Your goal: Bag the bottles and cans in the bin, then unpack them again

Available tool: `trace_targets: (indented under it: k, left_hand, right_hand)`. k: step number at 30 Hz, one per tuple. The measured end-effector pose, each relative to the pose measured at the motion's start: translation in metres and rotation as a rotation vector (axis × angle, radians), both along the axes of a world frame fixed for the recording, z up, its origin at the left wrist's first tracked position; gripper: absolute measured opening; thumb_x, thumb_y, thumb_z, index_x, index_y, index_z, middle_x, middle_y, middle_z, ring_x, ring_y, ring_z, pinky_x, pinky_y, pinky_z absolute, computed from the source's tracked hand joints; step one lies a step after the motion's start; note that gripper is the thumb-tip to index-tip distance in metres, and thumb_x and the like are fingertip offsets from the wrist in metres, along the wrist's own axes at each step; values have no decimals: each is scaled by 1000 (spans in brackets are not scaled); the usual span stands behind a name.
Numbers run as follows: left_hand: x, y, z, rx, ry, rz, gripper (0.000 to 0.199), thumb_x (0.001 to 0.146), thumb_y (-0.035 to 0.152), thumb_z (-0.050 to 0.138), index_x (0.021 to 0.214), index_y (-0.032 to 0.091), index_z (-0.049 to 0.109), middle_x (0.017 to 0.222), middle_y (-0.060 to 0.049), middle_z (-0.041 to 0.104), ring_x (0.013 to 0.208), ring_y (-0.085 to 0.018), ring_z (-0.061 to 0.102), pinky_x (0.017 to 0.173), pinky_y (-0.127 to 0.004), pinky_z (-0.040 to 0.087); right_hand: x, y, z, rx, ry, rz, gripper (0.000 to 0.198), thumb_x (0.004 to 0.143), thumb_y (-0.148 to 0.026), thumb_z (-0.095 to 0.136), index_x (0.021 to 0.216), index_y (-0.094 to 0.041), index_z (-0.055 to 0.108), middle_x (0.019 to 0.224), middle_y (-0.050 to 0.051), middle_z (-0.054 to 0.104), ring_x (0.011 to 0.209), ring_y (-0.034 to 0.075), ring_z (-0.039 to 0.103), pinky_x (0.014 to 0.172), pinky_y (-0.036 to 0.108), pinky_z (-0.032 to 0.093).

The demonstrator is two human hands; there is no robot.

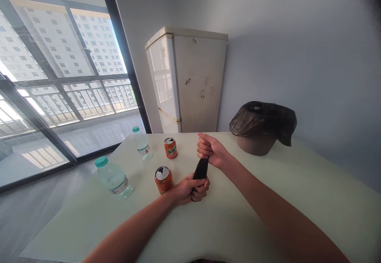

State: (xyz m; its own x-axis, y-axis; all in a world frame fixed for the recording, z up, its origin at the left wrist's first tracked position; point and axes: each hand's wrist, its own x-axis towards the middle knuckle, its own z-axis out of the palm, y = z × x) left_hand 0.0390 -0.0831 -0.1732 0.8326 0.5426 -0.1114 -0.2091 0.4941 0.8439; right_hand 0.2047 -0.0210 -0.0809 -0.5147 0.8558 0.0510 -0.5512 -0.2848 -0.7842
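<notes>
A folded strip of black material [201, 168], maybe a plastic bag, is stretched between my two hands above the table. My left hand [192, 189] is closed round its lower end. Higher up and a little to the right, my right hand [212, 150] is a fist round the upper end. Just left of my left hand stands an opened orange drink can [164, 179], partly hidden by my wrist. Behind it is a second opened orange can [170, 148], upright. Two clear bottles with green caps, a nearer bottle [114, 177] and a farther bottle [142, 144], stand to the left.
A brown bin [256, 146] lined with a black plastic bag [262, 120] stands on the pale table [238, 219] at the back right. Behind the table is a white fridge [199, 84]. Sliding glass doors [59, 96] are at the left.
</notes>
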Motion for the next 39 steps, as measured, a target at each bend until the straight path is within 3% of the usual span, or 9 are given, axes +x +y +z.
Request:
trace_targets:
  k: [5, 8, 11, 13, 15, 20, 23, 33, 39]
  left_hand:
    - [1, -1, -4, 17, 17, -51, 31, 91, 41, 71, 85, 17, 53, 61, 9, 23, 49, -7, 15, 43, -22, 8]
    - [1, -2, -8, 22, 9, -56, 31, 92, 42, 70, 85, 17, 52, 61, 9, 23, 50, -7, 15, 43, -22, 8]
    - [3, -2, -12, 44, -34, 25, 33, 93, 43, 69, 83, 18, 50, 62, 9, 24, 50, -7, 14, 43, -21, 9]
    - [3, 0, -14, 60, -77, 137, 33, 94, 44, 68, 84, 18, 49, 63, 9, 24, 50, -7, 14, 43, -21, 11]
    - [4, 2, -15, 74, -115, 246, 32, 95, 43, 66, 86, 19, 48, 64, 8, 24, 50, -7, 14, 43, -20, 12]
    - [4, 5, -14, 93, -149, 342, 32, 97, 42, 64, 86, 19, 47, 65, 8, 25, 51, -7, 14, 43, -20, 12]
    - [5, 4, -13, 95, -141, 287, 36, 96, 44, 64, 80, 19, 44, 64, 8, 24, 50, -7, 14, 43, -20, 12]
    - [6, 2, -13, 101, -147, 235, 38, 97, 42, 63, 75, 19, 42, 61, 8, 26, 48, -6, 16, 41, -19, 14]
    - [4, 2, -14, 43, -124, 229, 23, 98, 40, 60, 93, 19, 52, 61, 7, 41, 41, -6, 28, 36, -18, 26]
  right_hand:
    - [19, 3, 16, 47, 22, -112, 60, 90, -36, 75, 58, -22, 26, 45, -11, 20, 41, 6, 10, 41, 24, 19]
    - [25, 4, 21, 125, 2, -200, 48, 91, -42, 73, 60, -21, 43, 52, -6, 44, 48, 9, 38, 51, 24, 37]
    - [28, 9, 18, 172, -112, -275, 38, 92, -61, 65, 90, -22, 68, 106, 5, 73, 100, 20, 62, 81, 31, 50]
    - [32, 15, 11, 195, -200, -242, 51, 92, -71, 58, 109, -24, 71, 138, 8, 64, 129, 26, 52, 95, 38, 48]
    - [35, 20, 0, 218, -285, -108, 62, 90, -77, 56, 119, -24, 70, 149, 10, 57, 141, 29, 43, 102, 44, 45]
    - [27, 21, -23, 299, -554, 366, 61, 83, -60, 78, 129, -21, 69, 141, 14, 63, 129, 29, 57, 103, 45, 46]
    - [12, 11, -29, 363, -632, 461, 53, 81, -49, 84, 123, -19, 73, 130, 13, 70, 121, 27, 63, 104, 42, 48]
    - [-6, -2, -30, 415, -586, 345, 45, 80, -48, 84, 110, -14, 79, 114, 12, 77, 107, 24, 70, 102, 38, 53]
    - [-6, 2, -35, 517, -672, 235, 44, 81, -53, 81, 105, -16, 79, 110, 10, 78, 102, 23, 71, 98, 38, 55]
